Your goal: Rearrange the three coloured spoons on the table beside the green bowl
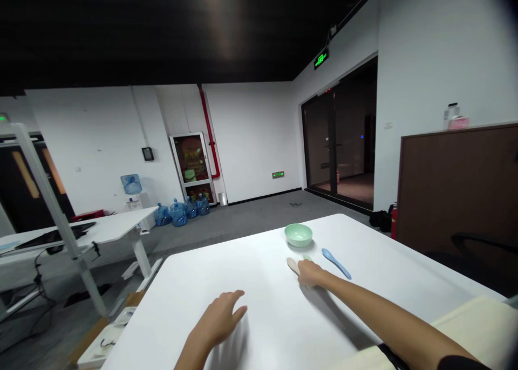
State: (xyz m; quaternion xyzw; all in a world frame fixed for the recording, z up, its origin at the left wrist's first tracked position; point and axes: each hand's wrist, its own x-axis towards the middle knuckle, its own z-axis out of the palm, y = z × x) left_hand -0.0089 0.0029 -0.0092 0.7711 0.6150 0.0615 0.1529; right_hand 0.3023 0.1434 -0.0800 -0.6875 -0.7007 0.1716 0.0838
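A pale green bowl (298,234) stands on the white table (259,262) toward its far side. To its right lies a blue spoon (336,263). A beige spoon (292,265) lies in front of the bowl, and a bit of a green one shows just beside it. My right hand (310,274) reaches out with fingers closed over the beige spoon's handle. My left hand (222,318) rests palm down on the table, fingers stretched out, holding nothing.
A second white desk (109,227) with a slanted white frame stands at the left. Water bottles (180,212) sit by the far wall. A brown partition (457,186) and a dark chair (481,251) are at the right.
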